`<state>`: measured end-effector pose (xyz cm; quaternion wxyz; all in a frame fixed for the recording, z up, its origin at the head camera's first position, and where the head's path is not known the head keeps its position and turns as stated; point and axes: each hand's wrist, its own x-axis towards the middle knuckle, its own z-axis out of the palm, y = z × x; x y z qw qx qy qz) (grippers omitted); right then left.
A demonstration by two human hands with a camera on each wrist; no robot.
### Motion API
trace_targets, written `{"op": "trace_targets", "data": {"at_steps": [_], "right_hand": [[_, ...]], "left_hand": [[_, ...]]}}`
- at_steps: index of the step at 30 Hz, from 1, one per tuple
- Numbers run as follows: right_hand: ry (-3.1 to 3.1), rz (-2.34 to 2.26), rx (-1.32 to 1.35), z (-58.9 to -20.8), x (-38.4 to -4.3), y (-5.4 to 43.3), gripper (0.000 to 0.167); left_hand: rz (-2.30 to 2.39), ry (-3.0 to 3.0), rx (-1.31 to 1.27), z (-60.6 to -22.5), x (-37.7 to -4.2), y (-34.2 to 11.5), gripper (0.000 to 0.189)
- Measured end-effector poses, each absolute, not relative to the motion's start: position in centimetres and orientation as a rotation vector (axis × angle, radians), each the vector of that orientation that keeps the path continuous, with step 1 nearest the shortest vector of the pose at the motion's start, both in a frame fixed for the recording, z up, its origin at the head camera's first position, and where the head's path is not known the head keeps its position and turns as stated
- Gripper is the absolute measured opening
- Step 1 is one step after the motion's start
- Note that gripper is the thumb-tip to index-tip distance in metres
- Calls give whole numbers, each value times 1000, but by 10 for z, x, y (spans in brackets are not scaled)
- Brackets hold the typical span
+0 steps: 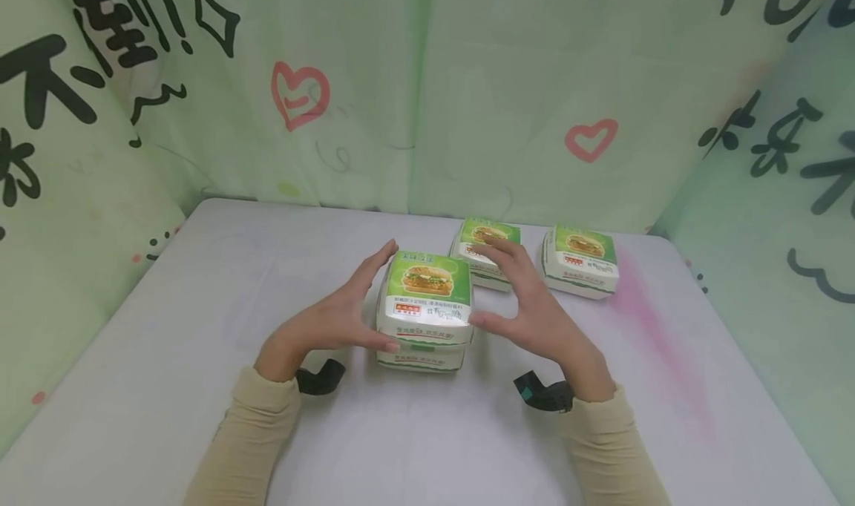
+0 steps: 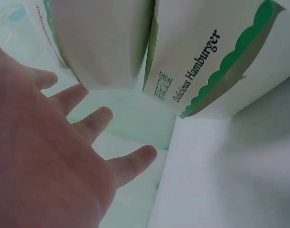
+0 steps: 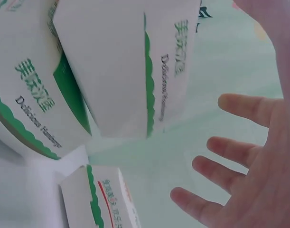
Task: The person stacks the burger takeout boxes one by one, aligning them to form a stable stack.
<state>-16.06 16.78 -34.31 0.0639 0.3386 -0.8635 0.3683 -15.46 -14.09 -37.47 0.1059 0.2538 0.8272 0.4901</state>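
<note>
Two green-and-white hamburger boxes stand stacked in the middle of the table: an upper box (image 1: pixel 428 291) with a burger picture on its lid, and a lower box (image 1: pixel 421 359) mostly hidden beneath it. At the stack's left side is my left hand (image 1: pixel 337 317), its thumb tip right at the front and its fingers stretched along the upper box (image 2: pixel 99 42). My right hand (image 1: pixel 534 313) is at the right side, thumb near the upper box's corner. Its fingers are spread and stand apart from that box (image 3: pixel 116 71) in the right wrist view.
Behind the stack, near the table's back edge, sits another hamburger box (image 1: pixel 490 276), partly covered by my right hand. A further hamburger box (image 1: pixel 580 261) stands to its right. Pale green drawn-on curtains (image 1: pixel 414 120) enclose the white table (image 1: pixel 167 357) at the back and sides.
</note>
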Motion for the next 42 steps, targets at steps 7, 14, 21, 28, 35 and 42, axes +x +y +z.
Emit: {"op": "trace_targets", "data": {"at_steps": [7, 14, 21, 28, 35, 42], "right_hand": [[-2613, 1163, 951, -343, -169, 182, 82], [-2686, 1103, 809, -343, -180, 194, 77], [-2738, 1014, 747, -343, -191, 199, 74], [-2816, 957, 664, -345, -200, 201, 74], [-2850, 941, 638, -354, -212, 205, 76], [-2885, 934, 633, -359, -221, 207, 79]], "left_hand": [[1470, 2416, 753, -376, -154, -139, 127], [1463, 2441, 754, -375, -154, -139, 124], [1448, 2456, 739, -374, -154, -138, 124], [1445, 2468, 735, -373, -154, -138, 126], [1447, 2462, 746, -373, -153, -138, 125], [1458, 2461, 738, -373, -153, -137, 125]]}}
